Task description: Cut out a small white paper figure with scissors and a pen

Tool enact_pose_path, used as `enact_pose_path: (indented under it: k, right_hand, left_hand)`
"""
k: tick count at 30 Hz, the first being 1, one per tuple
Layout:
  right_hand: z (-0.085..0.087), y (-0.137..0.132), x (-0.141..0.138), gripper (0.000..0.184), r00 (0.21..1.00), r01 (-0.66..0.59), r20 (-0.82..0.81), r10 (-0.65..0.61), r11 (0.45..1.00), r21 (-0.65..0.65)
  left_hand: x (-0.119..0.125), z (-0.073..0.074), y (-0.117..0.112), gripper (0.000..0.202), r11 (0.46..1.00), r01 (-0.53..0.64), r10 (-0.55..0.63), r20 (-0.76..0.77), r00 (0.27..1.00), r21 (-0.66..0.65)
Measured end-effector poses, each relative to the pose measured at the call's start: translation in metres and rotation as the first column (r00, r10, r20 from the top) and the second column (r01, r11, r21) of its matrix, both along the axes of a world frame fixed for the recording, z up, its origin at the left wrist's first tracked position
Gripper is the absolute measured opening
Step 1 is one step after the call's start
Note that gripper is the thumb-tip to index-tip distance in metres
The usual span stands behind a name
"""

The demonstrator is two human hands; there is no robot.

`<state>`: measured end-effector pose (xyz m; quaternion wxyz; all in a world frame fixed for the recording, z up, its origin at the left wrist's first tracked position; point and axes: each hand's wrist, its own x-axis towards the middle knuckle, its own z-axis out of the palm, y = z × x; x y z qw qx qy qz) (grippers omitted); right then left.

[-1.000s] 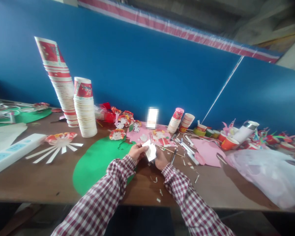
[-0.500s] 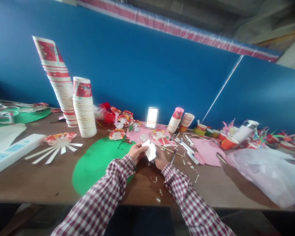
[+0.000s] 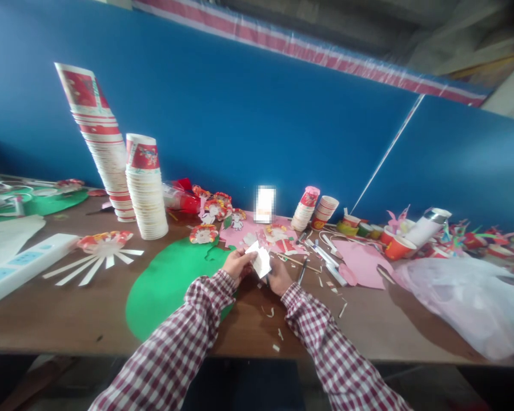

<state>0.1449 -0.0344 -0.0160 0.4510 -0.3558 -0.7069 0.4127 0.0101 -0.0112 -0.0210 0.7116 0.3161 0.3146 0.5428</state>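
Just above the table, a small piece of white paper [image 3: 262, 261] is pinched between the thumb and fingers of my left hand [image 3: 239, 266]. My right hand [image 3: 279, 277] is closed at the paper's right edge. A bit of something dark shows there, but most of it is hidden, and I cannot make out its kind. Left of and beneath my left arm lies a large green sheet [image 3: 167, 291] with a rounded outline. Behind the hands is pink paper [image 3: 233, 235] with cut pieces on it. Small paper scraps [image 3: 276, 347] are scattered below my hands.
Two tall stacks of paper cups [image 3: 147, 197] stand at back left. A fringed cup cutout [image 3: 105, 245] lies beside a white power strip [image 3: 29, 265]. To the right are pens [image 3: 302, 270], another pink sheet [image 3: 362, 262], a plastic bag [image 3: 466, 302] and a white bottle [image 3: 428, 225]. A blue partition [image 3: 240, 114] closes the back.
The white paper has turned slightly in my fingers, and its top corner now points higher. My hands and arms stay in nearly the same place.
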Motion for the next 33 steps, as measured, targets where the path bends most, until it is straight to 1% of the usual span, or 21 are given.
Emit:
enact_pose_path:
  k: [11, 16, 25, 33]
  right_hand:
    - [0.0081, -0.004, -0.0015, 0.028, 1.0, -0.002, 0.012, 0.002, 1.0, -0.012]
    - [0.0073, -0.0035, -0.0015, 0.027, 1.0, -0.009, 0.009, 0.009, 1.0, -0.018]
    - [0.0002, -0.0004, -0.0003, 0.025, 1.0, -0.015, 0.005, 0.015, 1.0, -0.012]
    - [0.0072, -0.0049, -0.0015, 0.025, 1.0, -0.02, 0.011, 0.02, 1.0, 0.0]
  left_hand:
    - [0.0004, 0.0021, -0.0009, 0.023, 1.0, -0.005, 0.005, -0.038, 0.999, -0.012]
    - [0.0004, 0.0027, -0.0014, 0.024, 1.0, 0.003, -0.003, -0.036, 0.999, -0.006]
    - [0.0003, 0.0054, -0.0038, 0.021, 1.0, 0.012, -0.011, -0.038, 0.999, 0.01]
    - [0.0003, 0.0043, -0.0032, 0.024, 0.999, 0.033, -0.032, -0.044, 0.998, 0.015]
